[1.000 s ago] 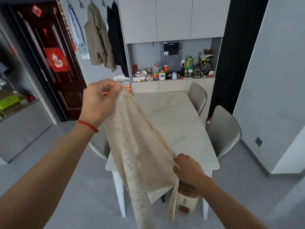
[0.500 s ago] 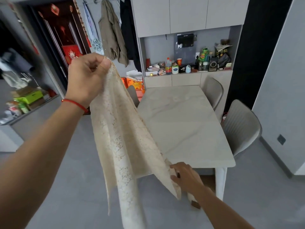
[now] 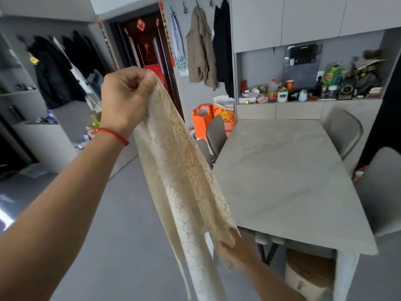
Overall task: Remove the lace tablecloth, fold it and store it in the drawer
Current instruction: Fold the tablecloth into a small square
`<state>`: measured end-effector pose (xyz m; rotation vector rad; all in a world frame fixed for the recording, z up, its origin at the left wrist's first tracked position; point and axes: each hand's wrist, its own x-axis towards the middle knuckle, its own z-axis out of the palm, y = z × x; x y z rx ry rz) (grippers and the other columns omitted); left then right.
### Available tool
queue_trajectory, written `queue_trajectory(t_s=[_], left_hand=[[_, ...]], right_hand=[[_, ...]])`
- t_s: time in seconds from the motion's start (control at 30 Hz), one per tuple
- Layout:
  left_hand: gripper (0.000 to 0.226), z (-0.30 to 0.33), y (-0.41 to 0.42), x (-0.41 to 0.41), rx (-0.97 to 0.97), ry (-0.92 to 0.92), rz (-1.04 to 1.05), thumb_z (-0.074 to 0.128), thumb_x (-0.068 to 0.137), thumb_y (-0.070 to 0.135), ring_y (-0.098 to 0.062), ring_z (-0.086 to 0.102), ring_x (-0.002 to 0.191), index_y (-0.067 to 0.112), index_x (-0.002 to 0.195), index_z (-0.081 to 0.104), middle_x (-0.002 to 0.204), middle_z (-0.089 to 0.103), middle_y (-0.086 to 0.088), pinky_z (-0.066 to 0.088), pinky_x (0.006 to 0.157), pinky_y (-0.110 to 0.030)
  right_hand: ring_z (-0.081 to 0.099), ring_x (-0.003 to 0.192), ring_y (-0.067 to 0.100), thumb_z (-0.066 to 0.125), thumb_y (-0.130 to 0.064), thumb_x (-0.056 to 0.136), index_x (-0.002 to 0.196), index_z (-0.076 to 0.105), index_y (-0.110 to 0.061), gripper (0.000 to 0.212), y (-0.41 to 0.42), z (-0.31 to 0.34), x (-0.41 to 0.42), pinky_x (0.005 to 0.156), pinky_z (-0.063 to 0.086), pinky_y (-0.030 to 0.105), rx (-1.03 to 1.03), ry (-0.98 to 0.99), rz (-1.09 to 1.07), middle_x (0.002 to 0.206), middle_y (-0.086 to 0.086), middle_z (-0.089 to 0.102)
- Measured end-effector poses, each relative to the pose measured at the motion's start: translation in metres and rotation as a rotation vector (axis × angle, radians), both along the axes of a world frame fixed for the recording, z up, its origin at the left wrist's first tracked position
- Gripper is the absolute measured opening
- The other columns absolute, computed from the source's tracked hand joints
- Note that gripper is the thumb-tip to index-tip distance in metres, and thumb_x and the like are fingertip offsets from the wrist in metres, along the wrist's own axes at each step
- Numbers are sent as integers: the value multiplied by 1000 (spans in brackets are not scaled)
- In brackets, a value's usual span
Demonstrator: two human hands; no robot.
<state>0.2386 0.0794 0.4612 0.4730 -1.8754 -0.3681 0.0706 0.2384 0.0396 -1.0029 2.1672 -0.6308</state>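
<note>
Lace tablecloth (image 3: pixel 180 187), cream with a tan floral band, held off the surface and hanging as a long diagonal strip from upper centre to lower centre of the frame, its loose tail dropping past the bottom edge. Left hand (image 3: pixel 125 101), upper centre-left, with a red string (image 3: pixel 114 135) round the wrist: fingers (image 3: pixel 149 81) curled and clamped together on the cloth's upper corner. Right hand (image 3: pixel 238 248), lower centre: fingers closed on the cloth's lower edge, partly covered by the lace that drapes over them.

Right of the cloth, the pale marble-patterned surface (image 3: pixel 286 181) lies bare, its near corner just beside the right hand. Grey chairs stand around it: one (image 3: pixel 216 133) at centre, partly hidden behind the cloth, another (image 3: pixel 342 129) at the right. A cardboard-topped container (image 3: pixel 308 272) sits below the surface at lower right. Beyond, a recessed shelf (image 3: pixel 308 98) carries bottles, jars and small clutter, under closed wall cabinets (image 3: pixel 303 16). Orange bags (image 3: pixel 208 116) stand on the floor at centre. Coats (image 3: pixel 206 46) hang from hooks at upper centre, next to a dark door (image 3: pixel 149 42) with red ornaments; dark garments (image 3: pixel 56 66) hang at upper left.
</note>
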Motion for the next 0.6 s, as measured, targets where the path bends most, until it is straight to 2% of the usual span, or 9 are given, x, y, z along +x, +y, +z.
queue_trajectory(t_s=[0.07,0.13,0.2,0.27,0.37,0.47,0.53,0.6], left_hand=[[20,-2,-4,14,29,9,-11,66,99,26,-10,60,71,9,91,74,77,68,-6,53,64,-35],[18,-9,-11,28,98,36,-37,66,100,24,0,59,62,13,87,71,69,66,13,50,55,-23],[20,-20,-16,39,134,37,-28,65,101,23,6,58,56,22,81,69,61,66,22,46,50,-15],[22,-30,-20,47,150,34,-33,65,101,22,7,58,56,26,79,67,60,65,25,47,51,-14],[26,-35,-30,60,197,74,-75,65,100,22,8,58,60,31,76,69,62,66,24,49,58,-14],[27,-33,-34,66,244,98,-124,67,98,25,8,60,63,36,74,74,65,68,24,51,61,-14],[29,-32,-36,65,256,109,-151,67,98,25,8,60,61,37,74,75,64,69,24,50,60,-14],[31,-31,-36,65,257,114,-157,66,99,24,9,59,59,38,74,76,63,68,25,49,58,-14]], right_hand=[[43,147,28,51,-45,105,162,30,-25,64,6,-7,-13,115,41,39,-6,26,-59,163,13,39],[40,149,29,49,-38,108,165,20,-21,66,15,-16,-29,117,37,38,-6,50,-84,166,12,34],[40,150,30,47,-36,108,166,15,-19,68,25,-23,-42,117,37,37,51,102,-106,166,11,33],[45,145,33,47,-28,108,164,23,-18,62,36,-30,-54,114,41,39,60,127,-166,162,14,40],[51,138,38,43,-17,107,161,32,-22,56,54,-38,-74,106,48,41,88,169,-176,157,21,41],[52,138,37,43,-10,106,158,41,-18,52,65,-45,-75,109,43,39,117,117,-99,153,20,50],[54,138,34,42,-6,107,161,35,-18,56,72,-49,-62,104,44,34,149,86,25,158,20,47],[53,140,27,43,-1,105,164,27,-21,64,78,-55,-47,104,42,26,159,111,135,163,12,42]])
